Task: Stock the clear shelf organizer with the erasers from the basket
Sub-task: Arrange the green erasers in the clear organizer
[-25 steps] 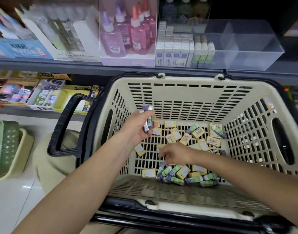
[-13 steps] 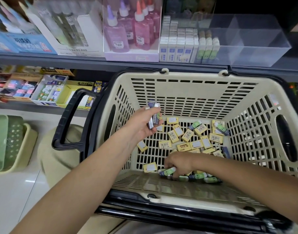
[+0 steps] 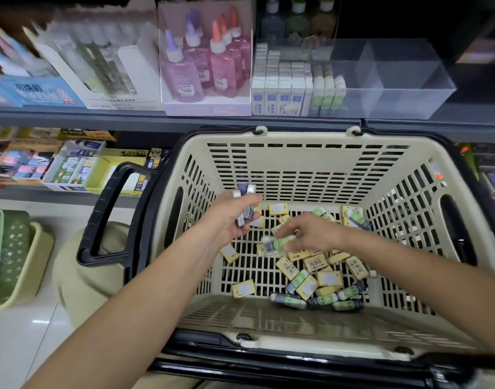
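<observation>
Our left hand (image 3: pixel 229 219) grips two purple-sleeved white erasers (image 3: pixel 245 206) inside the beige slotted plastic basket (image 3: pixel 296 161). Our right hand (image 3: pixel 311 234) pinches one green-sleeved eraser (image 3: pixel 275 244) beside it. Over twenty loose yellow and green erasers (image 3: pixel 313 262) lie on the basket floor. The clear acrylic shelf organizer (image 3: pixel 403 88) sits far right.

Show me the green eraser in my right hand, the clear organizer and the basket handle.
green eraser (image 3: pixel 275 244), head view, its wrapper
clear organizer (image 3: pixel 400 103), head view, empty front wall
basket handle (image 3: pixel 104 209), head view, outer bar
</observation>
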`<state>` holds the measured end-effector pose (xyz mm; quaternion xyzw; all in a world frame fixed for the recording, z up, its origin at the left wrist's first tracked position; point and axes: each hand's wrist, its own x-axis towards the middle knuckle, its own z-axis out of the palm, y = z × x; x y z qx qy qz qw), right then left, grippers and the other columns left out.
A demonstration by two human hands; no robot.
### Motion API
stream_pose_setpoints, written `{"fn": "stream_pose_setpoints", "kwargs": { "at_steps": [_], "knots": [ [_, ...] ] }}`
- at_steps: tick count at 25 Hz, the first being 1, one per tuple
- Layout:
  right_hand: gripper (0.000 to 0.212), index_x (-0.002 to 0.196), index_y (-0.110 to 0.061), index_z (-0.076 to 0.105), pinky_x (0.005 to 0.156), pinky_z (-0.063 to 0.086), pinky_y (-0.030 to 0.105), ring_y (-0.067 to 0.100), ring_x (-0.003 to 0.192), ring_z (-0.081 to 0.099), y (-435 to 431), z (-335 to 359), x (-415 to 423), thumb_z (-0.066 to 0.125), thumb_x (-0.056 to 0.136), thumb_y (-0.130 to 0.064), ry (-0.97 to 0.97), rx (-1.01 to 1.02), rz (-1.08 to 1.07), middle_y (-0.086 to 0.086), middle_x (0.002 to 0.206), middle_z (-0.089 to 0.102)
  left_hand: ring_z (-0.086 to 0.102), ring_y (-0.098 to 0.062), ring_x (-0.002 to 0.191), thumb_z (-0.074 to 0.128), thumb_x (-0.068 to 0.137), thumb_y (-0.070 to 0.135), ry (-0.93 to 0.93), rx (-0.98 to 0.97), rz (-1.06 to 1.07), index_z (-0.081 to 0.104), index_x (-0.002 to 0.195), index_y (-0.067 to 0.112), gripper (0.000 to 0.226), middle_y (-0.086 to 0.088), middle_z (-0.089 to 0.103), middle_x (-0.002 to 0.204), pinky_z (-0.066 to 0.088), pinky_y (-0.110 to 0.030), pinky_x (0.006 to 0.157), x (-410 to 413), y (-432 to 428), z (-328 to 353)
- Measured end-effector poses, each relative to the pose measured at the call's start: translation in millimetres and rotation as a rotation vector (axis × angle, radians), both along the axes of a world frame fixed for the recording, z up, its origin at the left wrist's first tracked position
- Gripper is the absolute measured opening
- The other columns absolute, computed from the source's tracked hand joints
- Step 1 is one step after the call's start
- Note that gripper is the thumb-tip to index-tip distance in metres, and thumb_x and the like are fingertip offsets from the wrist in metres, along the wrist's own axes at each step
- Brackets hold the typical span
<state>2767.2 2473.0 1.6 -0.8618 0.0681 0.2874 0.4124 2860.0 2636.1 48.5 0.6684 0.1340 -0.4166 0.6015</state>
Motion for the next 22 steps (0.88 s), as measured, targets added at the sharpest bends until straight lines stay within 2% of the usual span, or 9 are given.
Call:
{"fn": "stream_pose_setpoints", "kwargs": {
  "at_steps": [2, 3, 6, 8, 11, 14, 16, 18, 22],
  "knots": [
    [0.032, 0.108, -0.025, 0.065, 0.084, 0.044, 0.011, -0.001, 0.095, 0.057, -16.4, 31.5, 3.8, 0.073, 0.078, -0.019, -0.076, 0.11, -0.136, -0.015, 0.106, 0.06, 0.057, -0.013, 0.059, 0.069, 0.081, 0.014, 0.018, -0.003, -0.031, 0.054, 0.082, 0.019, 0.016, -0.001, 0.06, 0.075, 0.039, -0.022, 0.05, -1.9, -0.7, -0.7],
    [0.03, 0.101, -0.03, 0.065, 0.081, 0.045, 0.01, -0.003, 0.091, 0.059, -19.1, 42.8, 2.4, 0.074, 0.076, -0.016, -0.108, 0.16, -0.175, -0.017, 0.102, 0.061, 0.057, -0.013, 0.058, 0.07, 0.081, 0.015, 0.048, -0.021, -0.056, 0.055, 0.081, 0.018, 0.016, -0.002, 0.061, 0.075, 0.043, -0.024, 0.052, -3.9, -1.8, 0.0],
    [0.029, 0.087, -0.027, 0.058, 0.085, 0.051, 0.03, 0.018, 0.088, 0.064, -12.9, 56.5, -5.2, 0.075, 0.073, -0.008, -0.202, 0.226, -0.265, -0.002, 0.094, 0.064, 0.063, -0.013, 0.056, 0.073, 0.078, 0.02, 0.16, -0.138, -0.11, 0.059, 0.081, 0.016, 0.014, -0.002, 0.067, 0.069, 0.052, -0.024, 0.054, -11.0, -7.8, 4.7],
    [0.027, 0.082, -0.021, 0.056, 0.079, 0.052, 0.035, 0.021, 0.08, 0.061, -6.8, 59.8, -8.2, 0.075, 0.073, -0.005, -0.256, 0.273, -0.339, 0.006, 0.09, 0.063, 0.065, -0.012, 0.056, 0.072, 0.078, 0.017, 0.195, -0.239, -0.086, 0.06, 0.08, 0.013, 0.012, -0.003, 0.068, 0.065, 0.054, -0.022, 0.053, -13.2, -13.9, 8.1],
    [0.023, 0.081, -0.016, 0.055, 0.067, 0.051, 0.025, 0.014, 0.068, 0.059, -8.4, 65.5, -7.8, 0.073, 0.074, -0.004, -0.289, 0.324, -0.436, 0.005, 0.084, 0.063, 0.065, -0.013, 0.063, 0.069, 0.08, 0.011, 0.158, -0.287, -0.036, 0.06, 0.083, 0.012, 0.009, -0.004, 0.068, 0.07, 0.056, -0.024, 0.057, -13.6, -25.4, 10.7],
    [0.02, 0.08, -0.015, 0.057, 0.06, 0.053, 0.027, 0.012, 0.064, 0.06, -14.8, 69.8, -5.4, 0.073, 0.075, -0.006, -0.308, 0.32, -0.541, 0.004, 0.083, 0.066, 0.066, -0.019, 0.073, 0.069, 0.08, 0.014, 0.099, -0.311, 0.018, 0.057, 0.091, 0.015, 0.016, -0.006, 0.067, 0.081, 0.056, -0.033, 0.067, -9.2, -40.0, 14.4],
    [0.019, 0.081, -0.016, 0.057, 0.05, 0.049, 0.018, 0.007, 0.058, 0.063, -23.6, 73.8, -2.8, 0.072, 0.076, -0.005, -0.344, 0.345, -0.615, 0.001, 0.076, 0.066, 0.067, -0.019, 0.07, 0.069, 0.081, 0.015, 0.065, -0.347, 0.075, 0.055, 0.092, 0.016, 0.018, -0.006, 0.066, 0.084, 0.056, -0.032, 0.06, -1.3, -49.2, 19.9],
    [0.019, 0.086, -0.018, 0.06, 0.052, 0.048, 0.016, 0.003, 0.058, 0.064, -36.7, 79.6, 1.0, 0.069, 0.078, -0.004, -0.382, 0.352, -0.663, -0.001, 0.073, 0.066, 0.067, -0.018, 0.065, 0.067, 0.083, 0.014, 0.043, -0.383, 0.116, 0.054, 0.091, 0.016, 0.016, -0.006, 0.065, 0.084, 0.055, -0.029, 0.053, 7.3, -55.9, 26.0],
    [0.016, 0.093, -0.014, 0.065, 0.056, 0.051, 0.015, 0.001, 0.063, 0.066, -72.6, 98.9, 18.8, 0.063, 0.083, 0.0, -0.501, 0.321, -0.737, 0.001, 0.075, 0.068, 0.067, -0.021, 0.065, 0.063, 0.084, 0.002, -0.028, -0.432, 0.086, 0.054, 0.091, 0.013, 0.016, -0.009, 0.067, 0.08, 0.056, -0.026, 0.051, 21.2, -70.4, 39.8]
  ]
}}
